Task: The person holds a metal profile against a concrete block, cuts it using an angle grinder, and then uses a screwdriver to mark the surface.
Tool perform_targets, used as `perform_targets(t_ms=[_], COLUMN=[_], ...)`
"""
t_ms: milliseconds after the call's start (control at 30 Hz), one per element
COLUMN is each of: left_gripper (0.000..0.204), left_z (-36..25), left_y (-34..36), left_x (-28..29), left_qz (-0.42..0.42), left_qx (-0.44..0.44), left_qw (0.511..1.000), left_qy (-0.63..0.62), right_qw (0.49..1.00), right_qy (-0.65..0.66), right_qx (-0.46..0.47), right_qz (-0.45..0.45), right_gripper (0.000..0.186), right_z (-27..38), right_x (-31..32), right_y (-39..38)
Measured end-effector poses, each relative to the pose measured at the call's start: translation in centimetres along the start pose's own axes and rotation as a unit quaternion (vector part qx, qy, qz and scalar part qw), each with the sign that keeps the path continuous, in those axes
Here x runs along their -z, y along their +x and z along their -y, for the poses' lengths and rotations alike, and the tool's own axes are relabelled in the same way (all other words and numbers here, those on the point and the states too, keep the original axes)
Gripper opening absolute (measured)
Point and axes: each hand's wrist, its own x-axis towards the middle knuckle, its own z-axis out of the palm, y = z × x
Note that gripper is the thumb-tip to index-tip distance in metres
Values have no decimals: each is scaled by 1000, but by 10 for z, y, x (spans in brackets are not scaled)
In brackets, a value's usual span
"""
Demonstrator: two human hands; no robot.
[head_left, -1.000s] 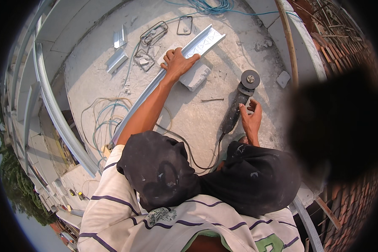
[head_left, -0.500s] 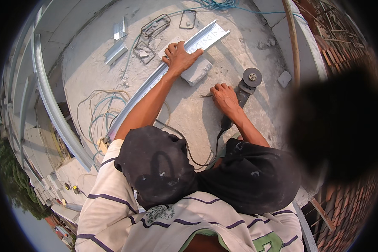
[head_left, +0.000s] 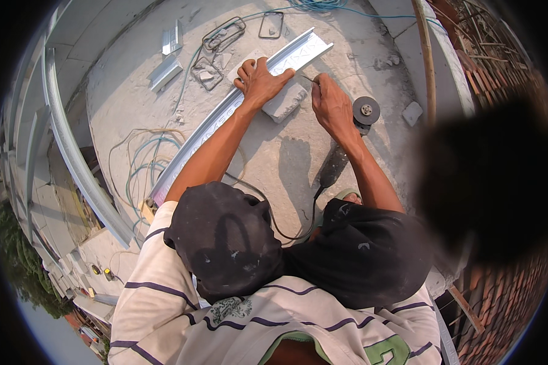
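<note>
A long silver metal channel [head_left: 225,115] lies slantwise across the concrete slab, its far end resting on a grey block [head_left: 284,102]. My left hand [head_left: 259,82] presses flat on the channel above that block. My right hand [head_left: 330,103] is pinched on a thin dark stick [head_left: 307,78], a pencil or a nail, whose tip touches the channel's edge. An angle grinder [head_left: 338,159] lies on the slab under my right forearm, its disc [head_left: 366,111] beside my right hand and its cord running back toward my knees.
Coiled cables [head_left: 143,164] lie left of the channel. Short metal offcuts [head_left: 164,72] and bent wire stirrups [head_left: 222,33] sit at the far left. A bamboo pole [head_left: 426,55] and a small block [head_left: 412,112] are at right. A dark blur hides the right side.
My right hand let go of the grinder, picked the thin stick off the slab and brought it up to the channel. The grinder now lies on the concrete. My left hand stayed put.
</note>
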Motion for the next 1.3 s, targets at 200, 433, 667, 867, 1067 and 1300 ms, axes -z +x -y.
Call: perform_targets(t_ms=[200, 433, 667, 867, 1067, 1300], left_gripper=[102, 101, 104, 106, 105, 101], left_z=[-1, 7, 9, 12, 12, 11], left_y=[1, 3, 2, 2, 2, 1], left_x=[-4, -9, -11, -13, -12, -9], left_qz=[-5, -14, -14, -19, -25, -18], left_qx=[-15, -20, -40, -43, -46, -53], left_qw=[1000, 1000, 999, 999, 999, 998], left_qy=[-2, 4, 2, 4, 11, 8], right_qw=[999, 998, 998, 994, 987, 984], right_qy=[-30, -45, -48, -82, -117, -121], right_qx=[31, 17, 41, 61, 79, 97], right_qz=[4, 31, 29, 45, 74, 91], right_gripper=[15, 16, 15, 16, 18, 21], right_z=[-19, -14, -11, -7, -6, -6], right_x=[-18, -22, -21, -19, -13, -9], right_y=[23, 29, 29, 32, 37, 41])
